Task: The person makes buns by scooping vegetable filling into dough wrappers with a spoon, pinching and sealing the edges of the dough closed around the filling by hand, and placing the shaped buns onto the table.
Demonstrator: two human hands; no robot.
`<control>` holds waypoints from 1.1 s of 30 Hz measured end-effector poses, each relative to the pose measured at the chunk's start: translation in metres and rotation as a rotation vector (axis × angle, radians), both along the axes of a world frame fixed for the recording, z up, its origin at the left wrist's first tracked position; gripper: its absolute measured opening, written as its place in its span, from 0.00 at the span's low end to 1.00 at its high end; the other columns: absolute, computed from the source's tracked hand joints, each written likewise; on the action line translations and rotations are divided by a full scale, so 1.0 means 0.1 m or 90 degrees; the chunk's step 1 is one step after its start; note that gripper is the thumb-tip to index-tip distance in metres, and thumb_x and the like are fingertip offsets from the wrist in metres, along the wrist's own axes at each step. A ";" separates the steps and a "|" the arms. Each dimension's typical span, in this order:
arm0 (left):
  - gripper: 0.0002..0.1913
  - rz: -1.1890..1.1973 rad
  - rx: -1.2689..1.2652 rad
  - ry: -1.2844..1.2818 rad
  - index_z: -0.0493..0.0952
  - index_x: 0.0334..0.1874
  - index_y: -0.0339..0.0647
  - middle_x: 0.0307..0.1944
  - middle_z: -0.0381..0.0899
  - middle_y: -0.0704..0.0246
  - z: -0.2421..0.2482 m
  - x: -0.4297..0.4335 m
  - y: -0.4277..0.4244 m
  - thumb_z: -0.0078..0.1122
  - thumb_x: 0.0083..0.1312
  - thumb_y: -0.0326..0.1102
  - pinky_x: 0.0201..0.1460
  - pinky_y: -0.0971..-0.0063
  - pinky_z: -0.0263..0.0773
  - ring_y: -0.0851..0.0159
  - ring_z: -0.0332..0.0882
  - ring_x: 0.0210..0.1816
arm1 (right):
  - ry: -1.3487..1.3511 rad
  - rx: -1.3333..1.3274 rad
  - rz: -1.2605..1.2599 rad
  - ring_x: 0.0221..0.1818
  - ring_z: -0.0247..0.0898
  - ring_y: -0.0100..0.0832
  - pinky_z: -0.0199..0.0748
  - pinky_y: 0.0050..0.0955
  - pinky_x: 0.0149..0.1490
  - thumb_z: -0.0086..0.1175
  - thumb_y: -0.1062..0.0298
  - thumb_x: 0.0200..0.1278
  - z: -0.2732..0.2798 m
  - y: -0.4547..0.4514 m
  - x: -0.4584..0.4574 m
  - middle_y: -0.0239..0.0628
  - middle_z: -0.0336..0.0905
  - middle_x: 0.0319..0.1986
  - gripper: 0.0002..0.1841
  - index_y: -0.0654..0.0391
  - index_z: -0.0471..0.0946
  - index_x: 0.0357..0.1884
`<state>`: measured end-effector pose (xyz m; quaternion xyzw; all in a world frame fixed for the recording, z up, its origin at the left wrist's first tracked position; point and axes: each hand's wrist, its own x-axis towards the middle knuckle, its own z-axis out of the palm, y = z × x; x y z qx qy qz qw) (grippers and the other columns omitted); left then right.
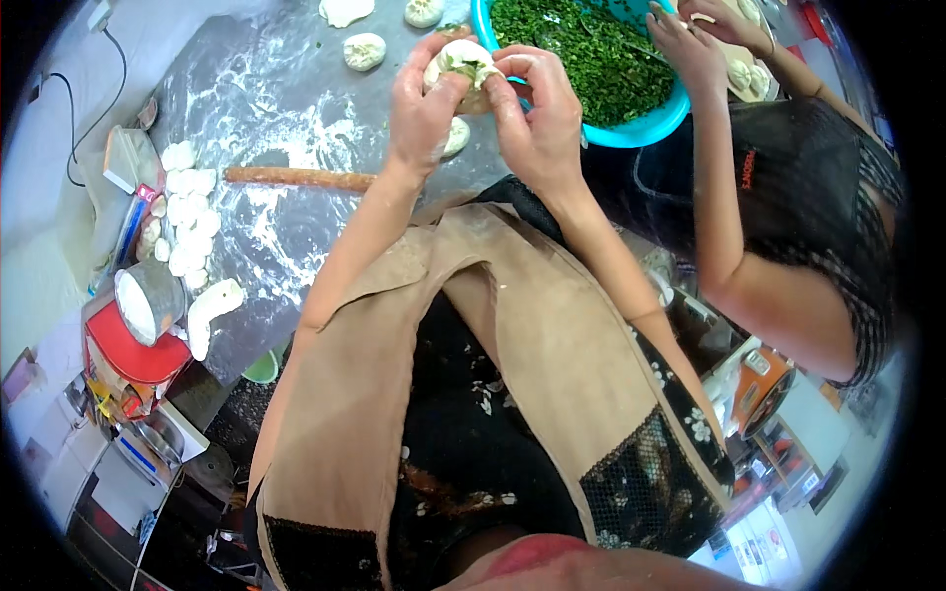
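Between my two hands I hold a round dough wrapper (462, 59) gathered up around chopped green filling, which shows at its partly open top. My left hand (429, 111) cups one side, its thumb near the opening. With its fingertips, my right hand (536, 111) pinches the dough's edge on the other side. Flour dusts both hands. Just below them a pleated bun (455, 137) lies on the table, partly hidden by my left hand. To the right stands a turquoise basin (635, 136) of chopped greens (606, 66). A wooden rolling pin (299, 177) lies left of my left forearm.
Small dough pieces (191, 214) and a bent dough roll (214, 310) lie at the left of the floured metal table (266, 96), beside a metal pot of flour (148, 306). More buns (364, 52) sit at the back. A co-worker's hands (695, 44) work beyond the basin.
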<state>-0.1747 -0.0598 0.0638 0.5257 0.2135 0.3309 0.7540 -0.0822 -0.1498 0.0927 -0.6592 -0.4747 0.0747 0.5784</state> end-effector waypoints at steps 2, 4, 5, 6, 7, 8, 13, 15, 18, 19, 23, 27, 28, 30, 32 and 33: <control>0.18 0.071 -0.017 -0.026 0.70 0.52 0.32 0.44 0.76 0.66 0.03 0.01 -0.03 0.48 0.58 0.25 0.42 0.82 0.73 0.73 0.75 0.41 | 0.026 0.008 0.001 0.38 0.72 0.38 0.77 0.29 0.40 0.55 0.80 0.54 0.02 -0.01 -0.02 0.45 0.72 0.38 0.06 0.63 0.71 0.34; 0.18 0.045 -0.023 0.021 0.69 0.53 0.32 0.48 0.75 0.62 0.11 0.01 -0.02 0.46 0.59 0.25 0.44 0.77 0.76 0.69 0.76 0.44 | -0.032 0.020 -0.008 0.38 0.73 0.38 0.77 0.29 0.40 0.55 0.80 0.53 0.03 -0.03 -0.02 0.45 0.72 0.38 0.07 0.63 0.71 0.34; 0.18 0.022 -0.026 0.070 0.67 0.54 0.32 0.52 0.74 0.58 0.14 0.01 -0.02 0.43 0.60 0.25 0.47 0.73 0.78 0.65 0.77 0.47 | -0.033 0.018 -0.011 0.38 0.73 0.38 0.77 0.29 0.40 0.55 0.80 0.53 0.03 -0.05 -0.01 0.45 0.72 0.38 0.07 0.63 0.71 0.34; 0.18 0.022 -0.025 0.070 0.67 0.54 0.32 0.52 0.74 0.58 0.17 0.02 -0.02 0.43 0.60 0.25 0.47 0.73 0.78 0.65 0.77 0.47 | -0.060 0.024 -0.012 0.38 0.73 0.38 0.76 0.29 0.39 0.56 0.80 0.52 0.03 -0.04 0.00 0.44 0.72 0.38 0.07 0.63 0.71 0.34; 0.19 0.021 -0.032 0.072 0.67 0.55 0.32 0.52 0.74 0.58 0.20 0.03 -0.03 0.42 0.60 0.24 0.48 0.73 0.78 0.65 0.77 0.47 | -0.087 0.029 -0.014 0.38 0.73 0.38 0.76 0.29 0.39 0.56 0.81 0.52 0.03 -0.04 0.02 0.44 0.73 0.37 0.07 0.63 0.72 0.34; 0.20 0.020 -0.038 0.074 0.67 0.55 0.32 0.53 0.74 0.58 0.22 0.04 -0.03 0.42 0.59 0.23 0.49 0.72 0.77 0.64 0.77 0.47 | -0.088 0.029 -0.015 0.38 0.73 0.38 0.76 0.29 0.39 0.56 0.81 0.52 0.04 -0.05 0.02 0.44 0.73 0.37 0.07 0.63 0.72 0.34; 0.23 -0.108 -0.062 0.027 0.64 0.60 0.32 0.55 0.71 0.59 0.35 -0.04 0.05 0.41 0.60 0.28 0.54 0.70 0.73 0.64 0.74 0.53 | -0.122 0.015 -0.019 0.39 0.72 0.44 0.72 0.35 0.42 0.58 0.79 0.50 0.15 -0.04 0.07 0.44 0.74 0.36 0.09 0.62 0.73 0.34; 0.24 -0.156 -0.062 0.026 0.63 0.61 0.32 0.56 0.70 0.59 0.36 -0.06 0.06 0.40 0.61 0.32 0.56 0.70 0.72 0.63 0.72 0.55 | -0.208 0.009 -0.012 0.40 0.71 0.45 0.71 0.37 0.44 0.59 0.76 0.49 0.10 -0.05 0.16 0.43 0.74 0.36 0.10 0.60 0.74 0.36; 0.27 -0.212 -0.128 0.024 0.63 0.62 0.34 0.56 0.71 0.62 0.33 -0.08 0.08 0.33 0.66 0.44 0.55 0.69 0.72 0.64 0.72 0.56 | -0.391 -0.029 -0.007 0.40 0.69 0.42 0.67 0.38 0.46 0.60 0.74 0.46 0.09 -0.11 0.18 0.39 0.73 0.35 0.12 0.56 0.76 0.36; 0.27 -0.212 -0.129 0.023 0.63 0.62 0.34 0.56 0.71 0.62 0.34 -0.08 0.07 0.33 0.66 0.44 0.55 0.69 0.72 0.64 0.72 0.56 | -0.393 -0.030 -0.007 0.40 0.69 0.42 0.67 0.38 0.46 0.60 0.74 0.46 0.10 -0.10 0.18 0.39 0.73 0.35 0.12 0.56 0.76 0.36; 0.30 -0.153 -0.135 0.077 0.72 0.53 0.36 0.42 0.77 0.66 0.31 -0.04 0.07 0.27 0.71 0.56 0.45 0.75 0.76 0.69 0.77 0.42 | -0.455 0.031 -0.021 0.40 0.67 0.42 0.66 0.38 0.46 0.59 0.75 0.44 0.19 -0.04 0.20 0.37 0.72 0.36 0.11 0.57 0.74 0.34; 0.40 -0.076 -0.161 0.016 0.67 0.59 0.32 0.50 0.75 0.60 0.36 -0.04 0.05 0.17 0.68 0.64 0.56 0.68 0.70 0.63 0.75 0.51 | -0.288 -0.008 -0.003 0.38 0.66 0.43 0.65 0.37 0.44 0.58 0.76 0.48 0.23 -0.10 0.10 0.41 0.71 0.33 0.09 0.59 0.73 0.33; 0.39 -0.020 -0.237 -0.057 0.68 0.55 0.33 0.47 0.76 0.59 0.32 0.01 -0.05 0.22 0.68 0.65 0.52 0.69 0.72 0.62 0.76 0.48 | -0.233 -0.020 -0.016 0.38 0.66 0.43 0.64 0.36 0.44 0.58 0.77 0.48 0.18 -0.10 0.05 0.41 0.71 0.33 0.09 0.59 0.73 0.33; 0.37 0.042 -0.315 -0.130 0.70 0.51 0.33 0.43 0.77 0.58 0.19 0.06 -0.16 0.27 0.67 0.66 0.48 0.69 0.75 0.62 0.78 0.45 | -0.160 -0.045 -0.020 0.38 0.66 0.43 0.63 0.37 0.44 0.57 0.77 0.49 0.05 -0.09 -0.05 0.42 0.71 0.33 0.09 0.60 0.71 0.34; 0.33 0.056 -0.362 -0.144 0.70 0.48 0.34 0.42 0.78 0.59 0.09 0.06 -0.16 0.30 0.69 0.62 0.44 0.68 0.76 0.60 0.79 0.42 | -0.228 -0.013 0.001 0.39 0.65 0.44 0.63 0.38 0.45 0.58 0.77 0.48 0.05 -0.10 -0.07 0.42 0.71 0.34 0.10 0.60 0.71 0.33; 0.33 0.058 -0.365 -0.143 0.70 0.48 0.34 0.42 0.78 0.59 0.07 0.05 -0.15 0.30 0.69 0.62 0.44 0.68 0.76 0.60 0.79 0.42 | -0.275 -0.013 -0.002 0.39 0.65 0.44 0.64 0.39 0.45 0.58 0.77 0.47 0.04 -0.09 -0.06 0.43 0.70 0.34 0.11 0.59 0.71 0.33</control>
